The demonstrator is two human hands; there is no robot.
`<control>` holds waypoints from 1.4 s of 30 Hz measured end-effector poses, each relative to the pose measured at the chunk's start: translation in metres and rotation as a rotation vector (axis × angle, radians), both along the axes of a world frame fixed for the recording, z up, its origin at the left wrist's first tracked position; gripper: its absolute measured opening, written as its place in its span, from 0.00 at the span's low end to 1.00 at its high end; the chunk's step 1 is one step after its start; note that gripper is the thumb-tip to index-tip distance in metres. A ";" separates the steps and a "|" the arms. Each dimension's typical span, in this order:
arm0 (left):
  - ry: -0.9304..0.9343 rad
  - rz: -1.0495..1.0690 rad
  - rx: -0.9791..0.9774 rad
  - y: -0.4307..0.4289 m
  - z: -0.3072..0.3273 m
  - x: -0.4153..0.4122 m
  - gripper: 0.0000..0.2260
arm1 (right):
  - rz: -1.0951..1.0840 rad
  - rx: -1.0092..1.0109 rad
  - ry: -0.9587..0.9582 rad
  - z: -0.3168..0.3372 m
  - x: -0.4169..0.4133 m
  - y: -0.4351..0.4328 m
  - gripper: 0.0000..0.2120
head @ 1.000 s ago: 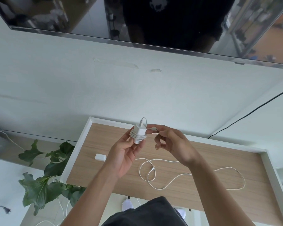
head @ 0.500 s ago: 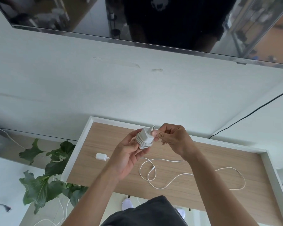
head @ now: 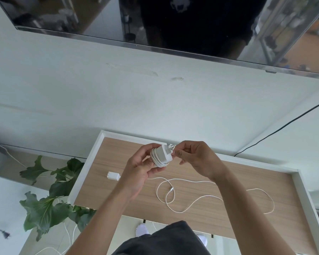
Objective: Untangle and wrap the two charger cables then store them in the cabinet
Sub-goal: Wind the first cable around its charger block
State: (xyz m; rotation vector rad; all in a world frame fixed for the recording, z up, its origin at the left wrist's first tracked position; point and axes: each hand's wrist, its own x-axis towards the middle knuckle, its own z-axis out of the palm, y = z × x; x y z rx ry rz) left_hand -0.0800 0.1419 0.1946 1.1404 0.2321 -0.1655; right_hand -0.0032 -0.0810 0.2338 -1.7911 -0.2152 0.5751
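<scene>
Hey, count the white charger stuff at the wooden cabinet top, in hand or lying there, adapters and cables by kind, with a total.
Adapters: 2 (held adapter in the left hand; second adapter on the cabinet top)
Cables: 2 (wrapped cable round the held adapter; loose cable on the top)
Total: 4

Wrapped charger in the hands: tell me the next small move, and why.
Probably tuck the cable end under the coil. The left hand holds the charger with the cable wound round it, and the right hand pinches that end by the prongs. The second charger and its loose cable lie on the wooden top.
</scene>
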 end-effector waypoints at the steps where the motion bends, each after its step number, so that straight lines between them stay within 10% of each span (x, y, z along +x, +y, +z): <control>1: -0.014 -0.005 0.026 0.001 0.000 0.000 0.22 | -0.012 -0.003 -0.015 -0.001 -0.001 0.001 0.06; 23: -0.060 0.003 -0.007 0.008 0.010 -0.001 0.20 | -0.039 0.038 -0.145 0.001 -0.017 0.017 0.08; 36: 0.032 -0.061 -0.278 0.010 0.003 -0.001 0.23 | -0.100 0.196 0.278 0.011 -0.011 0.018 0.14; 42: -0.041 -0.107 -0.067 0.016 0.002 0.001 0.20 | -0.075 0.294 0.554 0.014 -0.005 0.016 0.18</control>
